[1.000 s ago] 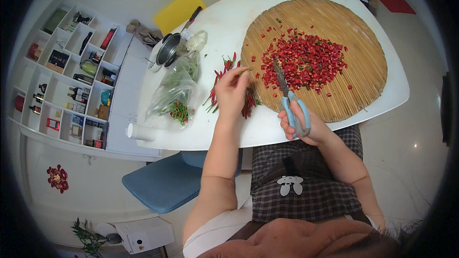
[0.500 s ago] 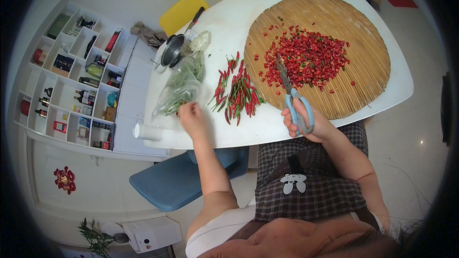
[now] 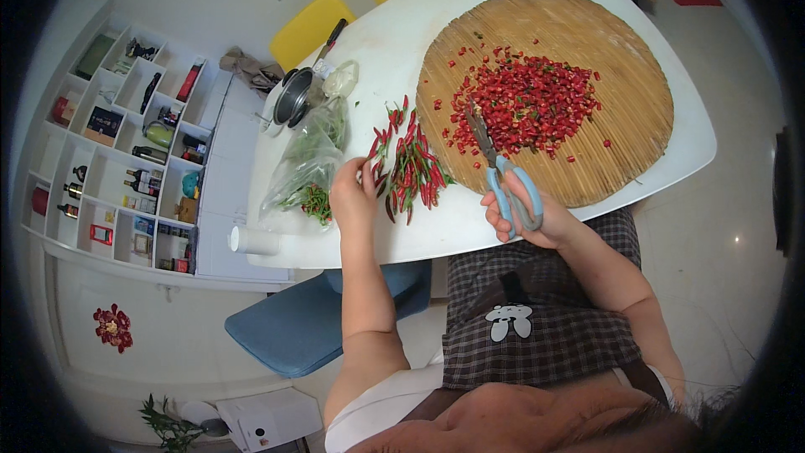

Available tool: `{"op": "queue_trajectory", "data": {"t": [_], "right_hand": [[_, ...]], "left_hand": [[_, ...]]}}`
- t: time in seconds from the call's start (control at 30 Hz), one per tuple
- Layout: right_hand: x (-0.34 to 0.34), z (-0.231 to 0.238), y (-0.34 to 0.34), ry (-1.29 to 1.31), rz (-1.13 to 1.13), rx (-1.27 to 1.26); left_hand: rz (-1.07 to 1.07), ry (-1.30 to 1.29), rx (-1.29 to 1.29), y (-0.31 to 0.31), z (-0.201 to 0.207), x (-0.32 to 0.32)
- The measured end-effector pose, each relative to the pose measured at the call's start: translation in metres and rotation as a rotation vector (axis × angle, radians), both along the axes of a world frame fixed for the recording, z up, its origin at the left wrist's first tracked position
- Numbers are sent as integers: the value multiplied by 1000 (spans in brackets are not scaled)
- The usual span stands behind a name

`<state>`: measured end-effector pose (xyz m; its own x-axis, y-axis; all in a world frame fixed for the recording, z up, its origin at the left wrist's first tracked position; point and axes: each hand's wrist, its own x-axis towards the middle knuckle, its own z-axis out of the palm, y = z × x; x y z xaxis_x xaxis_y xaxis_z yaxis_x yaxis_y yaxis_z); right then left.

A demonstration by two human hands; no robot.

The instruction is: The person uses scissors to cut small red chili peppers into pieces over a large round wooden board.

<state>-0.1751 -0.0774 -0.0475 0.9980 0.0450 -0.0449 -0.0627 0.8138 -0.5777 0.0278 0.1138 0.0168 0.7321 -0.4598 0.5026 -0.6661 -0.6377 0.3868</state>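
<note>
My right hand (image 3: 528,214) is wrapped round the blue-grey handles of a pair of scissors (image 3: 489,144), whose blades lie over the left edge of a heap of chopped red chilies (image 3: 537,101). That heap is spread on a round, slatted wooden board (image 3: 625,151). My left hand (image 3: 354,193) has its fingers loosely bent and a little apart, at the left edge of a pile of whole red chilies (image 3: 415,168) with green stems. Nothing shows clearly in it. Beside this hand lie green stems (image 3: 316,204) at the mouth of a clear plastic bag (image 3: 298,159).
The white table (image 3: 394,235) has a rounded edge. Behind the bag are a dark pan (image 3: 293,98) and a knife (image 3: 332,39). A white cylinder (image 3: 254,241) lies at the left edge. Yellow chairs (image 3: 314,29) stand beyond, and a blue chair (image 3: 293,319) is near.
My left hand has moved right and away from the bag's mouth to the whole chilies, uncovering the green stems. My right hand still holds the scissors over the chopped heap.
</note>
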Motion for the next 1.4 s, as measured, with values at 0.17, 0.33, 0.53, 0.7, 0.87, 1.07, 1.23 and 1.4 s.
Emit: {"op": "queue_trajectory", "data": {"t": [0.17, 0.33, 0.53, 0.7, 0.87, 1.07, 1.23, 1.4], "right_hand": [[0, -6, 0, -88, -1, -136], [2, -6, 1, -57, -10, -96], [5, -9, 2, -6, -42, -15], [4, -8, 3, 10, -79, 17], [1, -5, 3, 12, -90, 19], [0, -5, 3, 15, -88, 9], [0, -1, 3, 42, -74, -7], [2, -4, 1, 18, -11, -72]], "left_hand": [[-407, 18, -167, -56, 21, -39], [-470, -90, -109, -89, 21, -52], [-420, -254, 71, -105, 21, -51], [-489, -278, 103, -116, 28, -51], [-497, -204, 67, -122, 26, -47], [-483, -75, -63, -122, 6, -37], [-520, 139, -246, -121, -9, -31], [-570, 142, -223, -122, -9, -36]]}}
